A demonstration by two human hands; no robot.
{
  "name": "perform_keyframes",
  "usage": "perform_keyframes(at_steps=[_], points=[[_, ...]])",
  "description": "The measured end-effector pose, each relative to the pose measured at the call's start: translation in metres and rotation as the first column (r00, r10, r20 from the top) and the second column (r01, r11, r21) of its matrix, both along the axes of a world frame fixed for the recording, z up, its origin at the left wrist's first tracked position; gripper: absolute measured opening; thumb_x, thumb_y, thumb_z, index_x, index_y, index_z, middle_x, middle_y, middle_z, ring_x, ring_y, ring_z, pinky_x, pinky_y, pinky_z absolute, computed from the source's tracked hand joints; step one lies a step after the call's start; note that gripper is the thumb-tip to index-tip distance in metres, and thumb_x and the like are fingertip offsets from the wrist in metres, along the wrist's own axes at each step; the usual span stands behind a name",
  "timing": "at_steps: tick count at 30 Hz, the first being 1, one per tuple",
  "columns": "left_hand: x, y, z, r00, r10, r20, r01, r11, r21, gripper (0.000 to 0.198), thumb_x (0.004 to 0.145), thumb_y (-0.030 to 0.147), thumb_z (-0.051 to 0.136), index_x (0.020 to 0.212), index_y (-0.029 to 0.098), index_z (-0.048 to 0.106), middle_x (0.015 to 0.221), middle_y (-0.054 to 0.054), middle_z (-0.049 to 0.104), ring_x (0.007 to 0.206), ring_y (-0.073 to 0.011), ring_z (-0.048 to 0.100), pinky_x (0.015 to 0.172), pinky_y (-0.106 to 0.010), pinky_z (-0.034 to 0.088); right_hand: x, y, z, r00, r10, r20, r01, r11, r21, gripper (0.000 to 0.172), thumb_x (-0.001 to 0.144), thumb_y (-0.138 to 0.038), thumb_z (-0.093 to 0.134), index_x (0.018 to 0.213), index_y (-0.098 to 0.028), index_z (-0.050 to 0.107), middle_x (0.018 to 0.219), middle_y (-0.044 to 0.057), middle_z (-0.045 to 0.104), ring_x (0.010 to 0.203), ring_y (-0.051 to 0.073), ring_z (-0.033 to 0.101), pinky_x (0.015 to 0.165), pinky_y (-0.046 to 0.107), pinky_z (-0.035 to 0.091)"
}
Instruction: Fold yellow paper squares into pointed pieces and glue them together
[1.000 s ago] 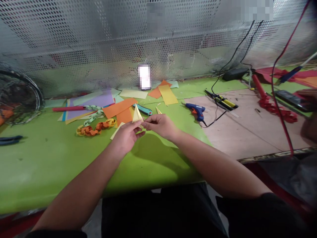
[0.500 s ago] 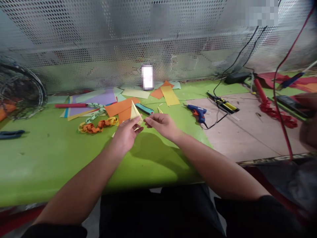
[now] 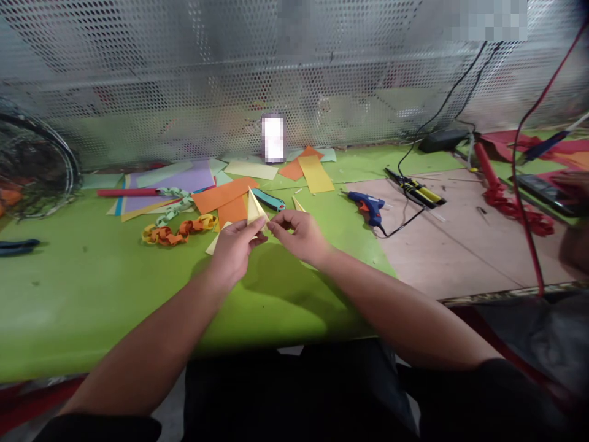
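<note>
A pale yellow folded paper (image 3: 255,207), pointed at the top, is held up above the green table. My left hand (image 3: 237,245) pinches its lower part between thumb and fingers. At its lower right corner, the thumb and index finger of my right hand (image 3: 299,236) are closed on the paper's edge. Another pale yellow piece of paper (image 3: 214,245) lies partly hidden behind my left hand. Just beyond my right hand rests a small pointed yellow paper piece (image 3: 299,204). A teal cutter (image 3: 269,199) lies behind the held paper, near orange sheets (image 3: 225,196).
Orange and green paper chains (image 3: 177,230) lie to the left, before stacked coloured sheets (image 3: 170,184). At the right are a blue glue gun (image 3: 365,202) with its cord, a black-and-yellow tool (image 3: 421,191) and a red paper chain (image 3: 518,212). Pliers (image 3: 18,247) lie far left.
My right fingers have come in against the folded paper's lower right corner. The paper has shifted slightly right, and the whole view has moved a little.
</note>
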State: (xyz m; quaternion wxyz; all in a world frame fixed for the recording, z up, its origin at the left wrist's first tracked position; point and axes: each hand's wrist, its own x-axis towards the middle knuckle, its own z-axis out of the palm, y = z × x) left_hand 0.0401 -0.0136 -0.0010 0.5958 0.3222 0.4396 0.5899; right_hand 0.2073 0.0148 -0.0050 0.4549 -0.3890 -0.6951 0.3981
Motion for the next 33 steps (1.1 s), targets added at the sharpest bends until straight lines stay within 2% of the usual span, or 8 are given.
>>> perform_keyframes(at_steps=[6,11,15,18,21,27,30,33], points=[[-0.0045,0.0040,-0.0023,0.992,-0.060,0.109,0.059,0.998,0.013,0.025,0.073,0.034,0.096,0.086,0.017,0.081,0.082,-0.002,0.072,0.078,-0.0130,0.063,0.079,-0.029,0.055,-0.0019,-0.0013,-0.0006,0.987,0.159,-0.036,-0.160,0.985,-0.057,0.041,0.098,-0.057,0.066,0.087,-0.018,0.068,0.072,-0.001,0.057,0.062,0.011,0.043,0.056,0.027,0.033],[-0.0037,0.0028,-0.0036,0.988,-0.084,0.130,0.083,0.996,0.015,0.026,0.074,0.035,0.095,0.088,0.017,0.081,0.082,-0.002,0.072,0.077,-0.0128,0.064,0.079,-0.029,0.055,-0.0040,-0.0023,-0.0017,0.998,0.061,0.025,-0.062,0.996,0.063,0.039,0.100,-0.050,0.064,0.076,-0.019,0.063,0.069,-0.001,0.058,0.064,0.012,0.047,0.060,0.028,0.037],[0.0002,0.0010,-0.0009,0.995,-0.031,0.098,0.028,0.999,0.028,0.027,0.072,0.036,0.096,0.084,0.017,0.081,0.082,-0.003,0.074,0.077,-0.0134,0.065,0.080,-0.030,0.055,-0.0050,-0.0035,-0.0017,0.999,0.017,0.030,-0.020,0.991,0.134,0.037,0.100,-0.045,0.064,0.074,-0.019,0.063,0.070,0.000,0.060,0.065,0.013,0.051,0.061,0.029,0.040],[0.0010,0.0013,0.0001,0.998,0.020,0.064,-0.023,0.999,0.038,0.028,0.068,0.035,0.099,0.081,0.017,0.082,0.082,-0.004,0.076,0.081,-0.0160,0.068,0.084,-0.033,0.056,-0.0042,-0.0033,-0.0014,0.998,0.045,0.038,-0.050,0.991,0.121,0.037,0.101,-0.047,0.064,0.077,-0.018,0.066,0.071,0.001,0.062,0.064,0.013,0.052,0.060,0.029,0.041],[-0.0002,0.0016,-0.0018,0.999,-0.007,0.048,0.005,0.999,0.046,0.028,0.067,0.035,0.099,0.083,0.017,0.084,0.091,-0.007,0.080,0.092,-0.0205,0.071,0.089,-0.038,0.058,-0.0029,-0.0026,-0.0002,0.998,0.041,0.054,-0.046,0.994,0.104,0.041,0.103,-0.051,0.060,0.078,-0.019,0.066,0.069,0.000,0.060,0.062,0.013,0.050,0.058,0.029,0.039],[0.0002,-0.0003,-0.0071,0.995,-0.078,0.069,0.073,0.994,0.077,0.021,0.077,0.035,0.093,0.088,0.019,0.085,0.100,-0.008,0.081,0.097,-0.0210,0.072,0.091,-0.038,0.059,-0.0039,-0.0043,0.0032,0.999,-0.008,0.039,-0.005,0.942,0.334,0.037,0.105,-0.040,0.056,0.074,-0.021,0.059,0.071,0.001,0.060,0.068,0.015,0.053,0.068,0.032,0.043],[0.0019,-0.0001,-0.0093,0.998,-0.042,0.036,0.038,0.995,0.087,0.022,0.077,0.036,0.093,0.089,0.019,0.085,0.099,-0.008,0.082,0.096,-0.0210,0.073,0.091,-0.038,0.060,-0.0034,-0.0045,0.0020,0.998,-0.018,0.055,0.000,0.948,0.318,0.039,0.105,-0.040,0.057,0.072,-0.020,0.060,0.070,0.001,0.060,0.066,0.014,0.052,0.065,0.031,0.041],[-0.0002,0.0011,-0.0093,0.998,0.039,-0.058,-0.033,0.994,0.104,0.028,0.076,0.039,0.094,0.092,0.018,0.085,0.093,-0.008,0.081,0.088,-0.0210,0.075,0.092,-0.041,0.061,0.0025,-0.0025,0.0033,0.991,-0.009,0.135,-0.022,0.975,0.221,0.046,0.105,-0.048,0.057,0.070,-0.019,0.062,0.066,0.000,0.058,0.061,0.013,0.049,0.059,0.031,0.035]])
